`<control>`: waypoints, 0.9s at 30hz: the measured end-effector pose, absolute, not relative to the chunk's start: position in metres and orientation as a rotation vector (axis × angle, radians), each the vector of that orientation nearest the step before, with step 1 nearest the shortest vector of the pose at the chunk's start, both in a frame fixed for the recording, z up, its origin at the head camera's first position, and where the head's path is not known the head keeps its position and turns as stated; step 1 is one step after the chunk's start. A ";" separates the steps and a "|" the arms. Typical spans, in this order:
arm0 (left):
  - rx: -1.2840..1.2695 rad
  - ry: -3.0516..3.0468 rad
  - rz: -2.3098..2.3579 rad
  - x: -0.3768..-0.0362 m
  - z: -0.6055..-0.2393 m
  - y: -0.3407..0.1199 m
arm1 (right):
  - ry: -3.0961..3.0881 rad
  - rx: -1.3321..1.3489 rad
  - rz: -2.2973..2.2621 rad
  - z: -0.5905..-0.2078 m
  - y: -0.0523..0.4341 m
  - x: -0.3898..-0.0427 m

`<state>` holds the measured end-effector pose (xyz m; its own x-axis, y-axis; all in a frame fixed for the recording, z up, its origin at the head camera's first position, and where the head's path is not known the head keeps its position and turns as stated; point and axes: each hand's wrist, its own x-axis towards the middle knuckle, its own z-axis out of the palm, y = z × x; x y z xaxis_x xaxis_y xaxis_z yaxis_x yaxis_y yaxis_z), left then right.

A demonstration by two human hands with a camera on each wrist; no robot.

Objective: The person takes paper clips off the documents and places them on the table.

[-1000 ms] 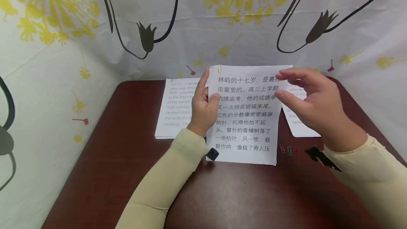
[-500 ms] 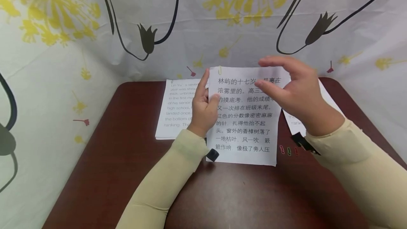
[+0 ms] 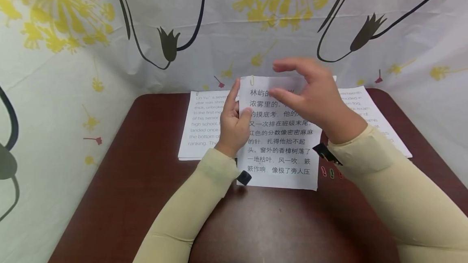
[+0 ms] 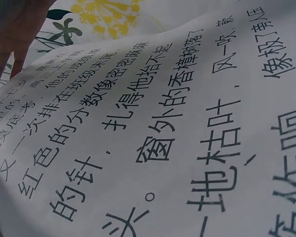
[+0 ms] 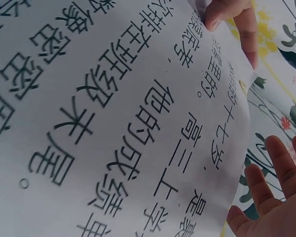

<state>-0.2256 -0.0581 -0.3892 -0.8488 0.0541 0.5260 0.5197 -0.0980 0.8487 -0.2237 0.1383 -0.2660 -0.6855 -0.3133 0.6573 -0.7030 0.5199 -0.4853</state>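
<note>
White Chinese-text sheet [image 3: 281, 149] stands long-axis upright, its left edge pinched by left hand [image 3: 234, 123]; right hand [image 3: 310, 96], fingers spread, hovers at its top edge.

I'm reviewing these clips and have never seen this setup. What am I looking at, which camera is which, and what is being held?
No machine here: a person in cream sleeves works at a dark red table. The big picture comes from a camera on the head; the two close-ups come from cameras on the wrists. The left hand pinches the left edge of a sheet of Chinese text, which has a yellow paper clip at its top corner. The right hand hovers over the sheet's top with fingers relaxed, holding nothing. On the table lie two stacks of English pages, one left and one right, and loose paper clips.
</note>
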 end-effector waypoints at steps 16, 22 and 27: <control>-0.654 -1.846 -1.991 -0.225 -0.387 -0.055 | -2.327 0.894 0.904 -0.265 0.119 -0.241; -0.656 -1.845 -1.977 -0.225 -0.386 -0.055 | -2.368 0.905 0.843 -0.263 0.117 -0.245; -0.668 -1.831 -1.981 -0.226 -0.386 -0.055 | -2.412 0.913 0.765 -0.263 0.114 -0.249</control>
<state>-0.2264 -0.0547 -0.3859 -0.8231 0.0536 0.5653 0.5594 -0.0950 0.8235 -0.2489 0.1136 -0.2627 -0.6808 -0.4539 0.5748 -0.7023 0.6274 -0.3364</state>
